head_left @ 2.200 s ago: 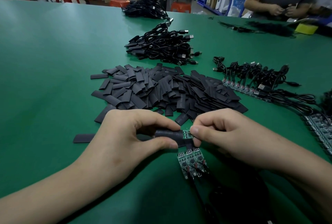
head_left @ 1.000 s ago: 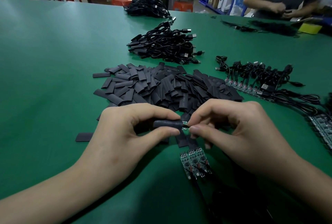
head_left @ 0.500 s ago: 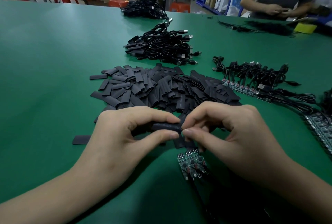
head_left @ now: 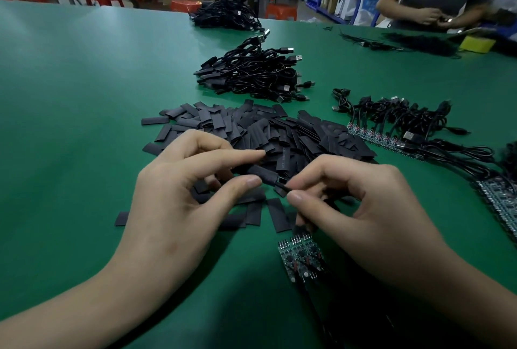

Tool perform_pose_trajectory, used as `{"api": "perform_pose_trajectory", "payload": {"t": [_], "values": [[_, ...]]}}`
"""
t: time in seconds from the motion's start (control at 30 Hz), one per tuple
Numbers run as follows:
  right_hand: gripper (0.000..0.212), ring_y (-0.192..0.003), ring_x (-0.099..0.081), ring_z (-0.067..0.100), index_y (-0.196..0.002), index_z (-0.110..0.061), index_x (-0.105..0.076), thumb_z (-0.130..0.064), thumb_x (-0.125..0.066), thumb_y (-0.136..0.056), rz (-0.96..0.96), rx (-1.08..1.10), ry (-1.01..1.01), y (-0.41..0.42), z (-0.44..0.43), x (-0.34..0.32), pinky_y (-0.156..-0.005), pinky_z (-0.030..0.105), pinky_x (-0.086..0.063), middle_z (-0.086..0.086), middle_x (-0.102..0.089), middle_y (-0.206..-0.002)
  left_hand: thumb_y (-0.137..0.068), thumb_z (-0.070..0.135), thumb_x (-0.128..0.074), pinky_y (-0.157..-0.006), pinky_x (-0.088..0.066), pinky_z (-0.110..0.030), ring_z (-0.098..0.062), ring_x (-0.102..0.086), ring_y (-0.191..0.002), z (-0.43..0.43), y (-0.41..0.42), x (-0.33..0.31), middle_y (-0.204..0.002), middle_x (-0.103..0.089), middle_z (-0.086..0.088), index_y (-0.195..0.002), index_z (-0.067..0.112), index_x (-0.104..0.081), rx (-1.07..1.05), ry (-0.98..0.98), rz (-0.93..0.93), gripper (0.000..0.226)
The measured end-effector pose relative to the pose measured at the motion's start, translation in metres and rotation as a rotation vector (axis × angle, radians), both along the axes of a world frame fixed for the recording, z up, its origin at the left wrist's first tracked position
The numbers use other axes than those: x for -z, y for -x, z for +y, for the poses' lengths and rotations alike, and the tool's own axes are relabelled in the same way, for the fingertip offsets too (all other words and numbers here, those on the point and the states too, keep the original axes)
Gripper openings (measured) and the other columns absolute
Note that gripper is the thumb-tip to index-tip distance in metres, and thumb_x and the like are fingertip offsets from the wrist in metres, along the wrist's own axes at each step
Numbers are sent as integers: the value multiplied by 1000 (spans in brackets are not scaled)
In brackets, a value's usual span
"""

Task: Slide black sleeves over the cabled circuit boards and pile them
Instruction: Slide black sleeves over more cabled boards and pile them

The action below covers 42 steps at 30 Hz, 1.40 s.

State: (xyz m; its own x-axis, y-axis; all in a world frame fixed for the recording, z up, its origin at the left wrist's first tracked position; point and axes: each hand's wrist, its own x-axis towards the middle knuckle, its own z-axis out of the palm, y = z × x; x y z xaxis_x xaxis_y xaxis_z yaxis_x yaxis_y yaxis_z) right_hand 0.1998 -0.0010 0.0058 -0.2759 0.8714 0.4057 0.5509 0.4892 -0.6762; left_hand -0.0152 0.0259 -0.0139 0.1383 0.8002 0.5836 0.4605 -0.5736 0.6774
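The sleeve point(head_left: 261, 175) is held over the table point(head_left: 84, 82) between the hands, lying long-ways from left to right, pinched by the left hand point(head_left: 179, 194), while the cable point(head_left: 281, 187) at its right end is pinched by the right hand point(head_left: 363, 208).

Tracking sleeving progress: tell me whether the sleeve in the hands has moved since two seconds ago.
Yes. The held sleeve now sits farther from the loose boards, toward the sleeve pile.
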Motion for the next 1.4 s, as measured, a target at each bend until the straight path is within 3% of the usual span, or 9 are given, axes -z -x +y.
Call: {"api": "perform_pose_trajectory", "payload": {"t": [0.1, 0.27, 0.37, 0.53, 0.73, 0.9, 1.1, 1.23, 1.4], "values": [[4, -69, -70, 5, -88, -25, -73, -25, -75, -91, -80, 67, -124, 4, -2, 0, -62, 28, -53, -17, -70, -70, -81, 33, -77, -82, -46, -9, -6, -66, -90, -1, -1, 0, -99, -66, 13, -111, 35, -74, 3, 3, -27, 30], [4, -71, -68, -1, -91, -25, -76, -28, -73, -90, -171, 92, -204, 8, -3, 2, -62, 29, -53, -18, -70, -74, -74, 41, -81, -94, -55, -28, -13, -70, -104, -4, -2, 0, -110, -69, 12, -123, 31, -70, 75, 17, -51, 51], [3, -73, -69, 2, -92, -25, -76, -27, -73, -92, -178, 59, -197, 9, -5, 3, -63, 30, -53, -16, -72, -76, -72, 40, -83, -96, -54, -24, -9, -70, -107, -4, -3, -1, -113, -71, 13, -124, 28, -69, 94, 19, -80, 55], [2, -71, -67, -5, -90, -25, -76, -24, -76, -89, -120, 55, -185, 10, -5, 1, -64, 15, -50, -19, -70, -72, -71, 42, -86, -96, -51, -18, -5, -69, -107, -5, -1, -4, -112, -72, 16, -124, 27, -69, 68, -21, -63, 58], [4, -72, -70, -3, -91, -23, -76, -20, -77, -90, -75, 26, -138, 9, -5, 1, -63, 21, -53, -17, -72, -71, -66, 22, -93, -91, -56, -39, -10, -68, -107, 2, 7, 2, -114, -71, 13, -121, 24, -69, 40, -22, 9, 60], [4, -72, -71, 4, -89, -27, -74, -25, -77, -91, -30, 29, -47, 9, -5, 3, -64, 28, -54, -15, -73, -74, -67, 22, -93, -91, -55, -36, -8, -67, -108, 5, 9, 3, -115, -70, 16, -122, 29, -67, 51, -27, 13, 61], [8, -66, -69, 10, -88, -27, -72, -22, -71, -94, 67, 12, 108, 6, -2, 5, -63, 23, -52, -10, -72, -68, -75, 46, -83, -94, -52, -18, -5, -69, -106, 1, 2, -3, -112, -72, 17, -125, 28, -68, 72, -30, -68, 56], [12, -62, -64, 10, -100, -31, -70, -20, -70, -96, 120, -4, 183, 5, -1, 7, -64, 29, -52, -5, -72, -67, -76, 41, -81, -96, -53, -22, -8, -70, -107, 1, 0, -2, -112, -72, 14, -125, 24, -69, 81, 7, -65, 53], [21, -68, -68, 14, -110, -36, -70, -22, -71, -95, 59, 1, 109, 7, -2, 6, -68, 32, -52, -11, -72, -69, -76, 28, -80, -94, -52, -18, -3, -70, -104, -1, -2, 2, -109, -73, 17, -119, 29, -69, 101, 66, -95, 44]]}}
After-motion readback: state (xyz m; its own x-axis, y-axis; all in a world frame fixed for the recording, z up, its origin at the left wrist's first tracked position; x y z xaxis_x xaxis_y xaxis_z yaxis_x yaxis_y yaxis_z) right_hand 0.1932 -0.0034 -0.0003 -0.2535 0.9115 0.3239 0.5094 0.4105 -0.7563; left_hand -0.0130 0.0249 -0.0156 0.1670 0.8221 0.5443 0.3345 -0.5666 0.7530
